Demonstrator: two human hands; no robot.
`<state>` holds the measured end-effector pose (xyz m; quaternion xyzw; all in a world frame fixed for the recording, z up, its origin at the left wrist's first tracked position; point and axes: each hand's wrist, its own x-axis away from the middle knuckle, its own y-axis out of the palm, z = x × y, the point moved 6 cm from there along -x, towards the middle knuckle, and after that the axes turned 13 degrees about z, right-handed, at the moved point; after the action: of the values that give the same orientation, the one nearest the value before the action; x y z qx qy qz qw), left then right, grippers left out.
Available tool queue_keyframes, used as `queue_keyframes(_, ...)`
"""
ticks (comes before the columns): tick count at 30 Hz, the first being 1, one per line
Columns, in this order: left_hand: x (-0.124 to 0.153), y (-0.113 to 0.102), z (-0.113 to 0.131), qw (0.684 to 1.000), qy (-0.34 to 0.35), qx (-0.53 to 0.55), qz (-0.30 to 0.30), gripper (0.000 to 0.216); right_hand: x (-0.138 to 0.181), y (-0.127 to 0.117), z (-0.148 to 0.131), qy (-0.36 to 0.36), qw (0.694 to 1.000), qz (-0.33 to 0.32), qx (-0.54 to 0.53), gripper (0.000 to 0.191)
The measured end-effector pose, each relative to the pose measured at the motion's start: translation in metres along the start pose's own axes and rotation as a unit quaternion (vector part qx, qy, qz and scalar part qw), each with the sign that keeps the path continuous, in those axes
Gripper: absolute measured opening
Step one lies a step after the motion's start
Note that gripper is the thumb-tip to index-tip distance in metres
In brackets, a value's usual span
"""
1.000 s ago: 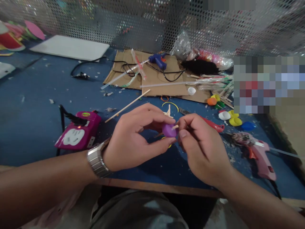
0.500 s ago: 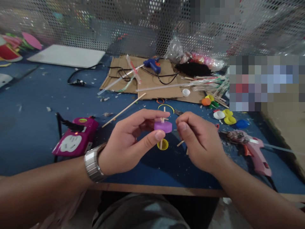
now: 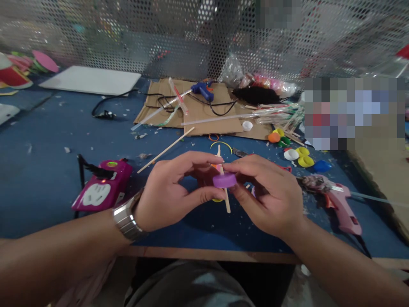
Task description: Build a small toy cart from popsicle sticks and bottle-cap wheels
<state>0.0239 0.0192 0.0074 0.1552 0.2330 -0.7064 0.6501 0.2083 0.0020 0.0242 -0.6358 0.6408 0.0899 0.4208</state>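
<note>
A purple bottle cap (image 3: 224, 181) with a thin wooden stick (image 3: 228, 206) running through it is held above the table in front of me. My left hand (image 3: 174, 194), with a metal watch (image 3: 128, 219) on its wrist, pinches the cap between thumb and fingers from the left. From the right, my right hand (image 3: 271, 196) grips the same cap with thumb and forefinger. Small pieces show under the right palm, too hidden to make out. Behind the stick a yellow cap (image 3: 217, 200) lies on the table, mostly covered.
Left, a magenta power strip (image 3: 104, 187) has a plug in it. Right lies a pink glue gun (image 3: 341, 204), near several coloured caps (image 3: 306, 161). Behind, a blue glue gun (image 3: 203, 90) rests on cardboard (image 3: 214, 121). A loose stick (image 3: 166, 149) lies left of centre.
My right hand has moved left and now grips the purple cap, which it was apart from before. The cap has shifted slightly right and down, and its stick now tilts.
</note>
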Motion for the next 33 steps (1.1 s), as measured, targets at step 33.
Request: queue_keyframes(33,-0.003,0.001,0.013,0.997,0.051,0.001,-0.055,0.023,0.002,-0.005,-0.002,-0.045,0.997,-0.028,-0.054,0.02)
